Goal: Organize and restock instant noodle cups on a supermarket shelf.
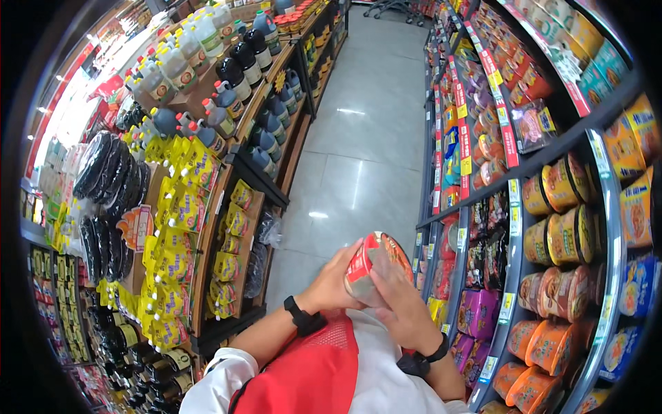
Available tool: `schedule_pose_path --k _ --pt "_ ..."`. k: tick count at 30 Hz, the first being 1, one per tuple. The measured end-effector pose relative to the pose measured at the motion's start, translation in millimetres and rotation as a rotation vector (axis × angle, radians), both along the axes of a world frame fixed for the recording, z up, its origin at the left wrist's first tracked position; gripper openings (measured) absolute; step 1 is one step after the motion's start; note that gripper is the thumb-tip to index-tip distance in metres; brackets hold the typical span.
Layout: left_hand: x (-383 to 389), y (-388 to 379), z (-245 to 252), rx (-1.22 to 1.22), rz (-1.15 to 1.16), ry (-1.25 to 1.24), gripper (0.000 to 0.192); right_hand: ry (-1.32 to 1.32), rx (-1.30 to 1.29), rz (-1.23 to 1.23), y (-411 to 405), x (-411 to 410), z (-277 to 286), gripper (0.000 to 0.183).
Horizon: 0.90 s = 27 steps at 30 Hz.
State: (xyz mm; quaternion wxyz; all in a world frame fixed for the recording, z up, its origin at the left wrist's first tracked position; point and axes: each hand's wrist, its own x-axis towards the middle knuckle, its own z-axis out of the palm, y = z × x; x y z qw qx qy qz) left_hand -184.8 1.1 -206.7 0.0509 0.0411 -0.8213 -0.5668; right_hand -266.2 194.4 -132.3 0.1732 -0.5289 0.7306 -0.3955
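A red instant noodle bowl (pixel 360 261) is held tilted between both hands, in front of my chest. My left hand (pixel 331 282) wraps around its left side. On its right side lies my right hand (pixel 401 297), with a grey cloth-like piece (pixel 381 266) under the fingers, though what it is exactly is hard to tell. Each wrist wears a black band with a small dark device. I have on a red vest (pixel 305 367) over white sleeves.
Shelving on the right holds yellow noodle tubs (pixel 569 235), orange noodle bowls (pixel 545 346) and purple packs (pixel 478 313). At left, a wooden display rack (pixel 212 248) carries yellow pouches (pixel 173 253) and bottles (pixel 243 72). Between them runs a grey tiled aisle (pixel 362 129); shopping carts (pixel 395 10) stand at its far end.
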Motion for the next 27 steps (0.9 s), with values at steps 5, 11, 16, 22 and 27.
schedule_pose_path --k 5,11,16,22,27 --pt "-35.8 -67.6 -17.7 -0.040 -0.069 0.053 0.122 -0.069 0.004 -0.324 -57.1 -4.1 -9.9 0.050" --pt "-70.4 -100.7 -33.1 0.157 -0.293 -0.012 0.121 -0.157 0.176 -0.702 -84.1 17.8 -19.5 0.047" --pt "-83.6 -82.3 -48.1 0.185 -0.443 -0.051 0.121 -0.185 0.126 -0.964 -71.2 44.5 -35.3 0.047" --pt "-51.9 -38.6 -40.7 0.318 -0.663 -0.054 0.117 -0.272 0.016 -1.224 -30.3 100.6 -34.7 0.049" --pt "-3.4 20.7 -16.4 0.538 -0.998 -0.088 0.117 -0.392 -0.110 -1.420 23.2 183.7 -19.7 0.050"
